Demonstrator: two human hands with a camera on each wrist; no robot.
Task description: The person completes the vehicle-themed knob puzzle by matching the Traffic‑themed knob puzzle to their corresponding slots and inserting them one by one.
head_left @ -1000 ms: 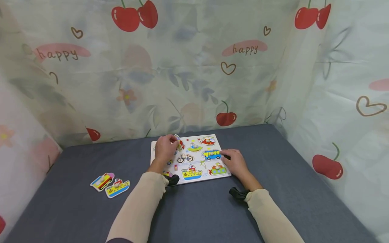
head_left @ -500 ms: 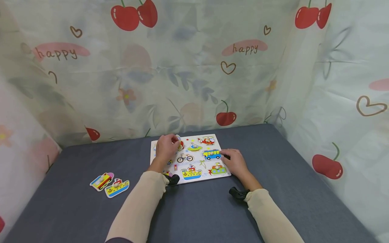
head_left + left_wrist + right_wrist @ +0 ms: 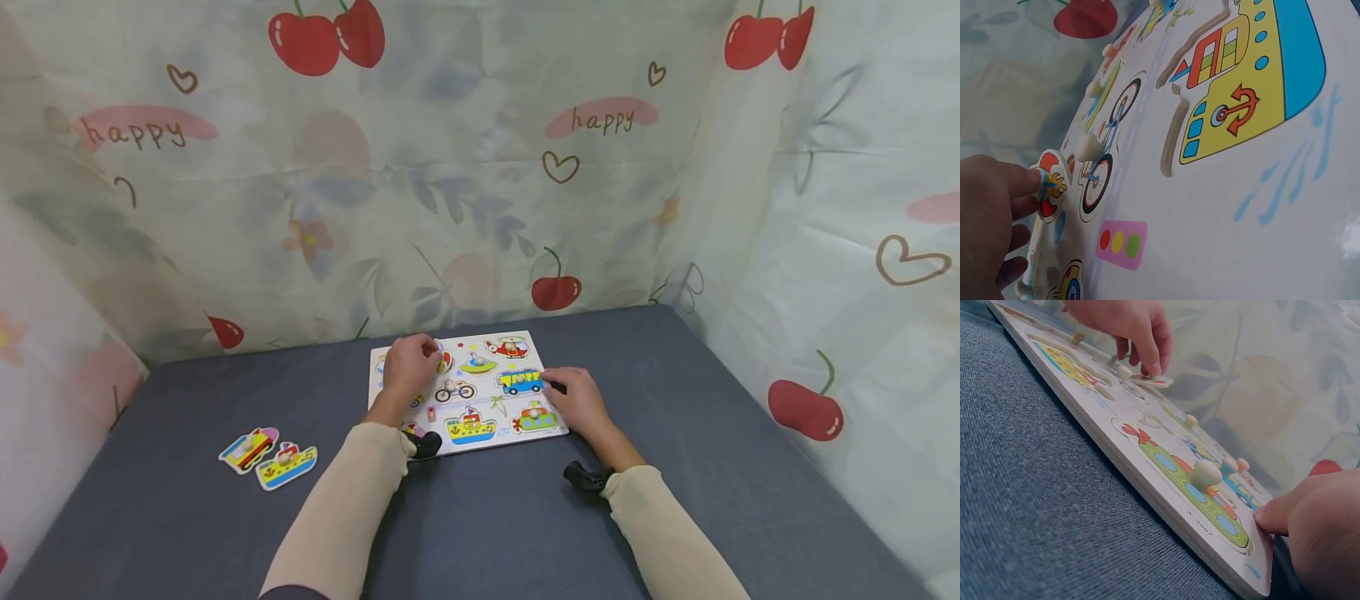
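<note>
My left hand point(image 3: 408, 365) is over the far left part of a white knob puzzle board point(image 3: 1222, 240). Its thumb and finger pinch the knob of a red and white puzzle piece with yellow flames point(image 3: 1054, 184). In the right wrist view that piece point(image 3: 1150, 381) tilts just above the board. My right hand point(image 3: 583, 402) is at the board's right edge, one fingertip touching it beside the blue bus piece point(image 3: 521, 382). The submarine point(image 3: 535, 417), helicopter point(image 3: 507, 347), flying saucer point(image 3: 477, 364) and bicycle point(image 3: 454, 391) lie in their recesses. A boat-shaped recess point(image 3: 1235, 100) holds no piece.
A boat piece point(image 3: 287, 467) and a red, yellow and blue vehicle piece point(image 3: 249, 450) lie loose at the left on the dark grey cloth point(image 3: 480, 525). A patterned curtain point(image 3: 450, 208) rises behind the table and along its sides.
The piece in my left hand has gone down towards the board and lies flatter, its raised white rim now less visible. My right hand keeps its place at the board's edge.
</note>
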